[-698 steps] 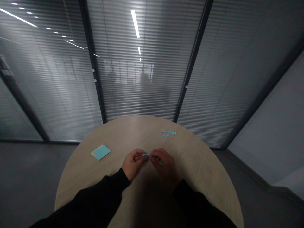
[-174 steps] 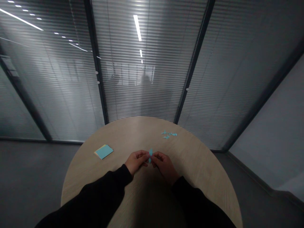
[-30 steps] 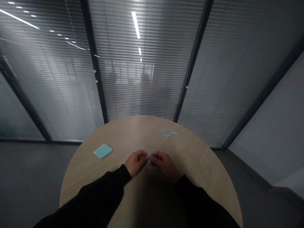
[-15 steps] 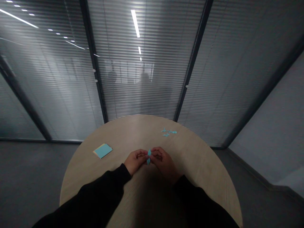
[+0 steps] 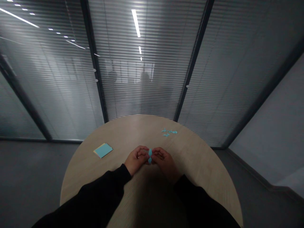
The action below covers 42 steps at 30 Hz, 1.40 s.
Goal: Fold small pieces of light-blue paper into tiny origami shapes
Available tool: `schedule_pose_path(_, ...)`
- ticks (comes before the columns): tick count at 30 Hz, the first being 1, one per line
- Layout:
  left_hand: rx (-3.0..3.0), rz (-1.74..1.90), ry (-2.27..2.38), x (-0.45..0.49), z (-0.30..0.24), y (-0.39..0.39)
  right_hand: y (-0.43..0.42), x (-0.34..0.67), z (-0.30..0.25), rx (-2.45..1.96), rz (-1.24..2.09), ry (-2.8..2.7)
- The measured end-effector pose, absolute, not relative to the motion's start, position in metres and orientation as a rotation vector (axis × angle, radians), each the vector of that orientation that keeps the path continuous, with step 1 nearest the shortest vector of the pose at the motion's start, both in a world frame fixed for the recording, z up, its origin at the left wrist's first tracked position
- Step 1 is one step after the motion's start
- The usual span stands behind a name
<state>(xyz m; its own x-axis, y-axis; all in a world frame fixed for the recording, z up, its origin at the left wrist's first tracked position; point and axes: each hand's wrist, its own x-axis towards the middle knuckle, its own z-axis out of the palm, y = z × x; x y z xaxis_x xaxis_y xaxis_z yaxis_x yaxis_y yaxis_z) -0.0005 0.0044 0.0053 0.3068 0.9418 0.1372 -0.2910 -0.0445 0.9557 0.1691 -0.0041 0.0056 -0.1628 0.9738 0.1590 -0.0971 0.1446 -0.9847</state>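
Between my two hands, over the middle of the table, is a small folded piece of blue paper (image 5: 150, 153), narrow and pointed. My left hand (image 5: 136, 160) pinches its left side with thumb and fingers. From the right, my right hand (image 5: 165, 163) pinches the same paper, its fingertips close to those of the left. The paper's middle is partly covered by the thumbs. Several small blue folded paper figures (image 5: 167, 135) lie together beyond my right hand; they look like birds. To the left rests a stack of square paper sheets (image 5: 103, 150), blue on top with a yellowish edge showing.
The round wooden table (image 5: 133, 129) fills the lower middle of the view. Past its far edge stands a glass partition with blinds (image 5: 142, 98) and dark frames. A pale wall (image 5: 275, 139) rises at the right, and grey floor shows on both sides.
The blue paper has turned slightly, so its upper part shows wider. My left fingers have shifted up a little around it. Both hands keep their hold.
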Motion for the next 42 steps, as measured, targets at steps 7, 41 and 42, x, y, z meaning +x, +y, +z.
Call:
schedule_pose_path(7,1.173,1.11,0.734,0.0,0.002,0.004,-0.009,0.167,0.013,-0.945,1.338,-1.269)
schedule_pose_path(41,0.983,1.097,0.721,0.002,0.004,0.002,-0.018,0.176,0.03,-0.873,0.593,-1.777)
schedule_pose_path(42,0.987,1.099,0.715,0.001,0.004,0.002,-0.018,0.175,0.031,-0.874,0.599,-1.774)
